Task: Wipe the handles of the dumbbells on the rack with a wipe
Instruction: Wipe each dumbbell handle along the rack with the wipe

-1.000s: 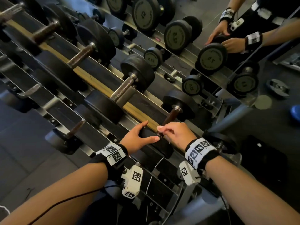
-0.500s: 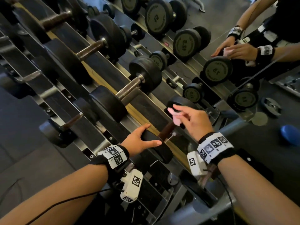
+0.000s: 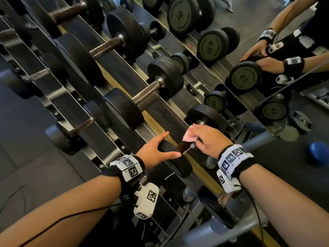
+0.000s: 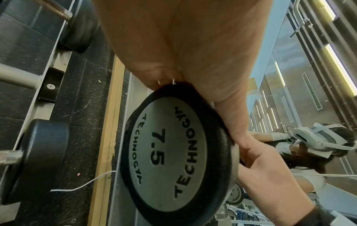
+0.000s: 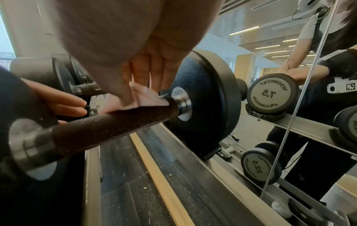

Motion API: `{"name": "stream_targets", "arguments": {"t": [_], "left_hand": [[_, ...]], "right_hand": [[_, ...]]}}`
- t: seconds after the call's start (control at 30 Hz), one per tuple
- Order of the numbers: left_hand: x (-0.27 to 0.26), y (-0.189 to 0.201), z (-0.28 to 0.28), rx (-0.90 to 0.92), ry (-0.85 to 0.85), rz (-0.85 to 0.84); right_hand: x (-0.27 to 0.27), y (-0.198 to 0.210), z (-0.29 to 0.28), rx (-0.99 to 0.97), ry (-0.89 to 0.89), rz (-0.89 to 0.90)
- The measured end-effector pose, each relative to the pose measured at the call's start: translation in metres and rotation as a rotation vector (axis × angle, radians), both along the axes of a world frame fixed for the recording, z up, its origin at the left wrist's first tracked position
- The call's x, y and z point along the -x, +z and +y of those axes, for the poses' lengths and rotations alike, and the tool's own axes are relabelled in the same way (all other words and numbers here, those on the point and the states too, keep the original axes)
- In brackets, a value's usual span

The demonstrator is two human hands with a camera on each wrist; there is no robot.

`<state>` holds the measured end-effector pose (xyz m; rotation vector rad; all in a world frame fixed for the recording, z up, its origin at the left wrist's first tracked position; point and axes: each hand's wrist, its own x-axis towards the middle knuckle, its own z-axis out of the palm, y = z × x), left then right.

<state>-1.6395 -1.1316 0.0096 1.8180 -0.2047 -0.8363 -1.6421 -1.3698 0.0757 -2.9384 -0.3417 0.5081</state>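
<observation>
A black 7.5 dumbbell [image 3: 204,115] lies at the right end of the rack's upper tier [image 3: 124,75]. My left hand [image 3: 169,145] grips its near plate [image 4: 168,162], fingers over the rim and thumb on the other side. My right hand [image 3: 194,135] pinches a pink wipe [image 3: 189,136] and holds it against the dark knurled handle [image 5: 115,125], near the far plate [image 5: 203,104]. In the right wrist view the wipe [image 5: 144,99] lies folded on top of the handle under my fingers [image 5: 148,71], and my left fingertips [image 5: 63,104] show at the near end.
Bigger dumbbells [image 3: 142,97] sit further left along the tier, and smaller ones [image 3: 78,127] on the tier below. A mirror [image 3: 249,41] behind the rack reflects the weights and my arms. A blue object [image 3: 318,152] lies on the floor at right.
My right hand wiped at the near end of the handle, lifted off with the wipe, and has now come back down further along it. My left hand stayed on the near plate.
</observation>
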Motion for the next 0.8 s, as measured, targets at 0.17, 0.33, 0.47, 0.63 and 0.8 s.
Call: {"name": "stream_targets", "arguments": {"t": [0.17,0.33,0.47,0.63,0.8], "left_hand": [[0.0,0.001,0.0,0.003,-0.019,-0.001],[-0.001,0.002,0.0,0.005,-0.027,0.003],[0.0,0.003,-0.001,-0.002,-0.029,0.002],[0.0,0.006,0.001,0.026,-0.016,0.038],[0.001,0.006,0.001,0.03,-0.017,0.037]], "right_hand": [[0.002,-0.005,0.0,-0.076,0.043,0.013],[0.001,-0.012,0.004,-0.037,0.104,-0.038],[0.007,-0.012,0.006,-0.285,-0.091,0.071],[-0.002,-0.004,-0.001,-0.454,-0.24,-0.075],[0.006,-0.011,-0.002,-0.232,-0.106,-0.006]]}}
